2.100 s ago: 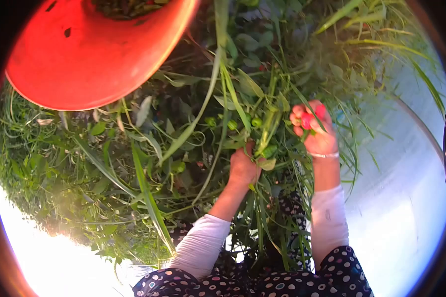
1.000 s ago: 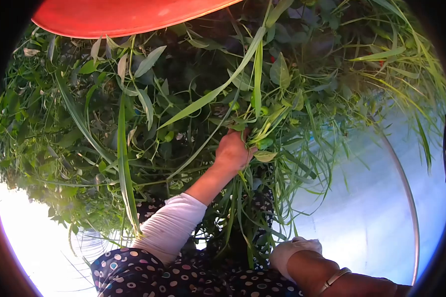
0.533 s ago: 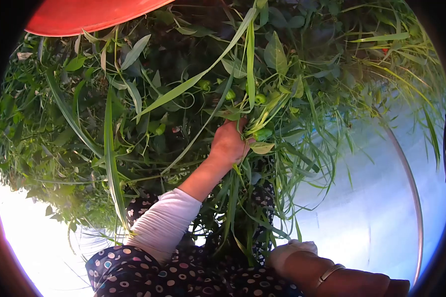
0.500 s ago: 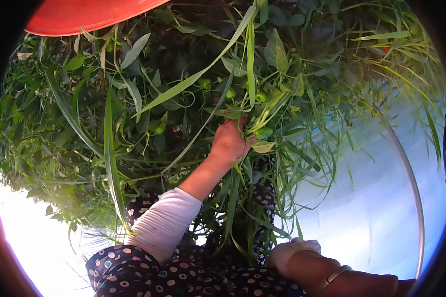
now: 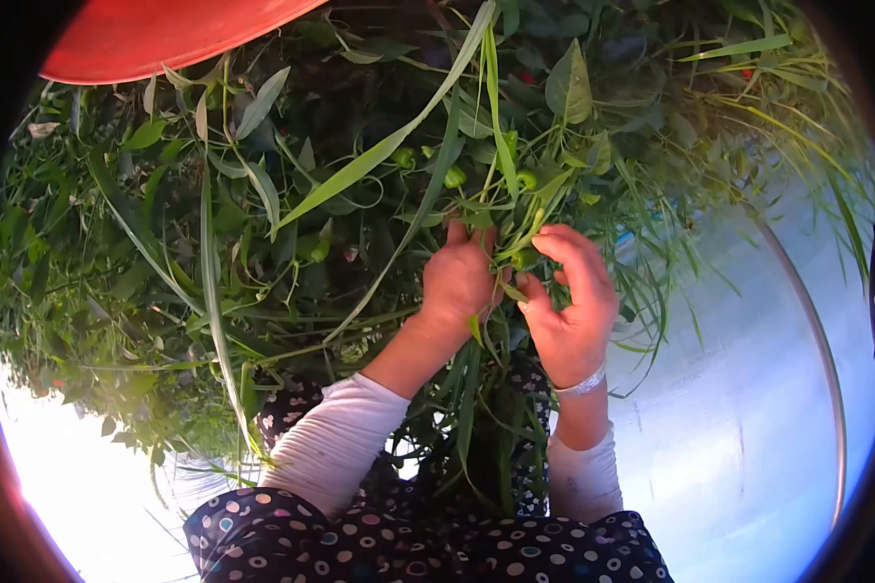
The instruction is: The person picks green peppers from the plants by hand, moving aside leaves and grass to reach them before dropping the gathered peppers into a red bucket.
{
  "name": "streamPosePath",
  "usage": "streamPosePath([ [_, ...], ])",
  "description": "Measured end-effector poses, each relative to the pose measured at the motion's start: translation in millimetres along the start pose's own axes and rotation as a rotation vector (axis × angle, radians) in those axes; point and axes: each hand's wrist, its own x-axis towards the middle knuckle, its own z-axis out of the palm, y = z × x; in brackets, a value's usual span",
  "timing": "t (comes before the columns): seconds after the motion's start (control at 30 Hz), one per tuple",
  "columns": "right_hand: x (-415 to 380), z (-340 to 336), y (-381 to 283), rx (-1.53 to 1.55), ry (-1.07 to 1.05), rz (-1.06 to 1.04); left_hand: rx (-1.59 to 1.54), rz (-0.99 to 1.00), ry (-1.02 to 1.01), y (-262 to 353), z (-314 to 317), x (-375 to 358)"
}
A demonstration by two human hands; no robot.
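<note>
My left hand [image 5: 460, 277] is closed around the stems of a pepper plant [image 5: 499, 194], near the middle of the view. A small green pepper [image 5: 524, 258] hangs just right of that fist. My right hand [image 5: 576, 309], with a bracelet on its wrist, reaches in from the right. Its thumb and fingers are apart on either side of this pepper; firm contact is not visible. More green peppers, one of them the pepper [image 5: 454, 177] above my left hand, hang among the leaves. The fingertips of my left hand are partly hidden by foliage.
A red basin-like container [image 5: 165, 39] stands at the upper left, only its lower part in view. Long grass blades [image 5: 389, 146] cross the plants. A thin hose or pipe [image 5: 815, 340] curves over pale sheeting [image 5: 710, 418] on the right.
My right hand has come up from the lower right to the pepper beside my left hand. The left hand keeps its hold on the stems, nearly in place.
</note>
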Motion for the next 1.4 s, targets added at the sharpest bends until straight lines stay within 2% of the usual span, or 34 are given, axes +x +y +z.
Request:
streamPosePath([
  [0.03, -1.4, 9.0, 6.4, 0.005, 0.0, -0.003, 0.102, 0.012, -0.01, -4.0, 4.5, 2.3],
  [0.1, -3.7, 19.8, 15.4, 0.008, -0.074, -0.013, 0.148, 0.035, -0.003, -6.6, 6.3, 1.8],
  [0.17, -6.5, 20.1, 16.5, 0.013, -0.054, 0.016, 0.155, 0.096, 0.063, -2.8, 4.3, -0.8],
  [0.33, -25.7, 0.8, 3.2, -0.094, 0.004, 0.153, 0.203, 0.04, 0.007, 4.8, 2.1, 0.3],
  [0.43, -46.8, -17.4, -0.6, 0.134, -0.305, 0.476, 0.161, 0.006, 0.03, 5.3, 2.3, -1.9],
  [0.47, -51.4, -19.8, -11.1, 0.133, -0.306, 0.473, 0.149, 0.029, 0.054, 1.9, 4.8, -2.3],
  [0.53, -53.9, -18.4, -37.0, 0.526, -0.551, 0.536, 0.14, 0.059, 0.08, -2.7, 9.3, -4.2],
  [0.57, -47.2, -15.9, -41.6, 0.527, -0.534, 0.529, 0.167, 0.008, 0.039, -2.5, 10.7, -3.8],
  [0.63, -17.1, -7.0, -44.9, 0.424, -0.462, 0.112, 0.204, 0.011, 0.006, -22.4, 33.2, -1.0],
  [0.7, 27.5, 16.3, -53.1, 0.167, -0.249, -0.046, -1.583, -0.005, -0.02, -76.9, 84.4, -7.7],
  [0.73, 44.8, 31.3, -47.6, 0.001, -0.193, -0.074, -1.578, 0.012, -0.044, -60.9, 67.5, -4.4],
  [0.77, 57.0, 44.9, -41.1, -0.304, -0.242, -0.036, -1.019, -0.058, -0.038, -31.8, 36.4, -3.2],
  [0.8, 66.0, 62.5, -30.6, -0.479, -0.319, -0.016, -0.458, -0.116, -0.021, -15.1, 18.9, -3.5],
  [0.83, 72.1, 74.3, -26.9, -0.65, -0.4, 0.007, -0.45, -0.102, -0.03, -16.3, 20.2, -5.0],
  [0.87, 72.7, 80.9, -25.5, -0.65, -0.38, 0.017, -0.574, -0.107, 0.002, -20.9, 24.3, -7.5],
  [0.9, 73.9, 84.4, -26.8, -0.652, -0.465, 0.055, -0.699, -0.114, 0.032, -25.2, 28.3, -9.0],
  [0.93, 73.3, 84.9, -26.7, -0.649, -0.554, 0.093, -0.692, -0.104, 0.021, -29.8, 31.4, -9.7],
  [1.0, 73.3, 77.4, -22.6, -0.581, -0.565, 0.088, -0.618, -0.261, -0.089, -33.1, 30.9, -7.3],
  [1.03, 75.1, 73.5, -20.6, -0.515, -0.586, 0.071, -0.609, -0.245, -0.092, -30.4, 27.5, -5.8],
  [1.1, 74.0, 69.5, -19.0, -0.493, -0.577, 0.048, -0.708, -0.381, -0.149, -23.9, 20.4, -9.3],
  [1.17, 74.5, 74.2, -19.7, -0.506, -0.608, 0.061, -0.782, -0.327, -0.124, -36.8, 33.9, -11.7],
  [1.2, 76.7, 76.4, -22.4, -0.499, -0.579, 0.055, -0.871, -0.285, -0.104, -52.1, 43.8, -9.7],
  [1.23, 76.5, 78.3, -25.6, -0.525, -0.597, 0.082, -1.618, -0.265, -0.136, -81.7, 58.3, -6.0],
  [1.27, 76.2, 80.8, -27.6, -0.551, -0.619, 0.112, -1.604, -0.256, -0.145, -83.1, 55.5, -8.2],
  [1.33, 73.7, 90.8, -28.9, -0.62, -0.63, 0.133, -0.577, -0.027, -0.127, -82.7, 53.0, -11.7],
  [1.37, 69.2, 95.1, -29.1, -0.692, -0.58, 0.104, -0.333, -0.021, -0.061, -81.0, 56.3, -10.7],
  [1.4, 67.7, 96.3, -31.1, -0.768, -0.532, 0.08, -0.324, -0.017, -0.071, -79.4, 51.4, -8.8],
])
